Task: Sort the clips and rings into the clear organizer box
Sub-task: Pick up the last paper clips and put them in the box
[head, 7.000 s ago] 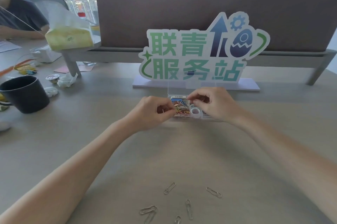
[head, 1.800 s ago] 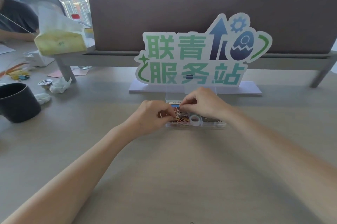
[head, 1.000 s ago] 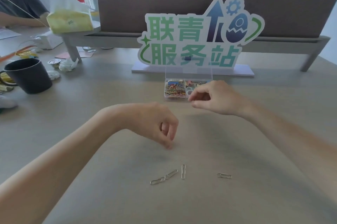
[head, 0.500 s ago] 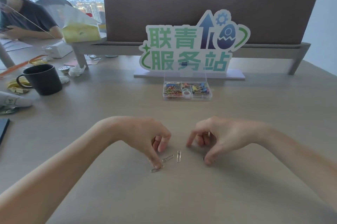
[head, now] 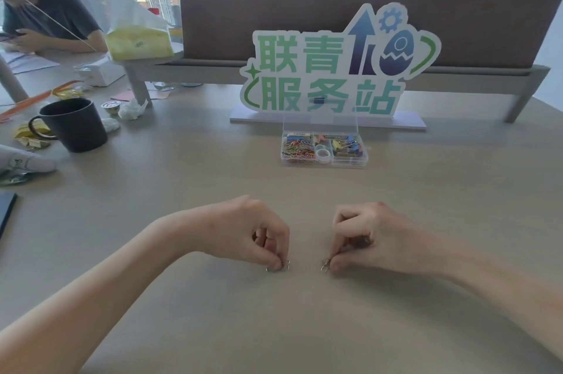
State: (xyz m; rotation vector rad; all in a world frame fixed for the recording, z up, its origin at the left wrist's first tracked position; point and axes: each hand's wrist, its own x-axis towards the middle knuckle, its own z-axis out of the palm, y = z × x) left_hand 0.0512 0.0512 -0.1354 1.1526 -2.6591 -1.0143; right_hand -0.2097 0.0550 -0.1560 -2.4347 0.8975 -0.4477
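On the near tabletop, the left hand (head: 243, 233) and right hand (head: 374, 239) each pinch silver paper clips (head: 278, 267) (light, thin, slippery wire, best nipped at an edge), well short of the far organizer box (head: 324, 162).

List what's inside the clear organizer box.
Clear organizer box, lid up: colored paper clips left, white ring middle, binder clips right. Anything beneath those piles is covered.
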